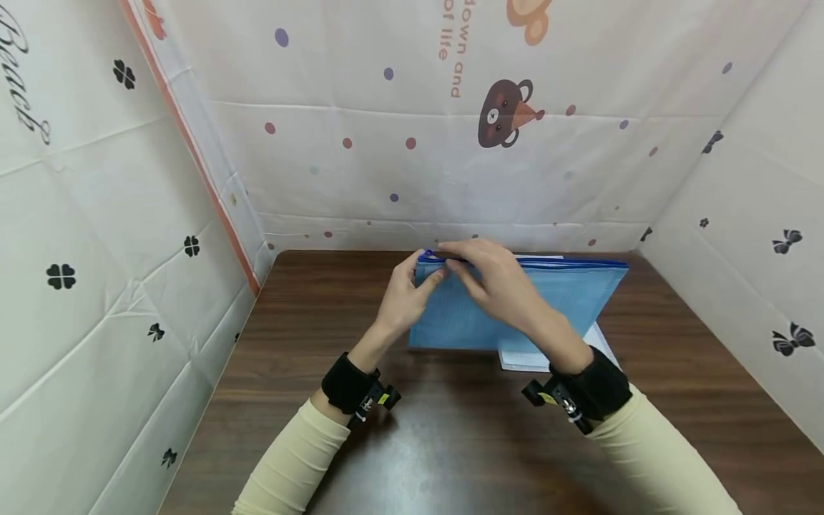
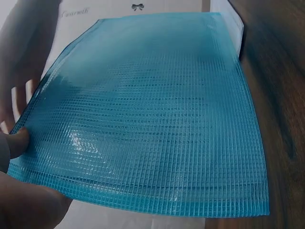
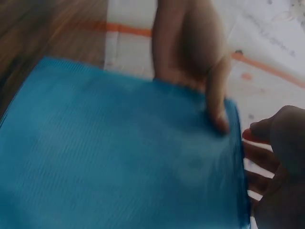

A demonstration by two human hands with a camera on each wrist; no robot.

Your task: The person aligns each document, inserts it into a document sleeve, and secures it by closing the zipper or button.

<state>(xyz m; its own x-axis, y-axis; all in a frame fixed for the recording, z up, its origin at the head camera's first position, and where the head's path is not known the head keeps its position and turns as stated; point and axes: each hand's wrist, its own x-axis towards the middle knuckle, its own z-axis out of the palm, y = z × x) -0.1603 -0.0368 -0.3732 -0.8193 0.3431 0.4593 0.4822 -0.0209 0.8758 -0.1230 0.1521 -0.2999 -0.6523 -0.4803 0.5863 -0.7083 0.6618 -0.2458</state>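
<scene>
A blue mesh zipper pouch (image 1: 566, 293) stands tilted over the table, its dark blue zipper edge up. My left hand (image 1: 404, 297) pinches the pouch's upper left corner, thumb on the near face. At that same corner my right hand (image 1: 498, 282) holds the zipper edge, its thumb on the near side and its fingers reaching over the top. The left wrist view shows the pouch's gridded face (image 2: 152, 124) filling most of the picture. In the right wrist view the left thumb (image 3: 218, 107) lies across the pouch near its corner.
White papers (image 1: 528, 361) lie on the table behind and under the pouch, partly hidden by it. The dark wood table (image 1: 412, 443) meets printed white cloth walls (image 1: 347, 179) at the back and left. Black bands with small cameras (image 1: 579, 393) circle both wrists.
</scene>
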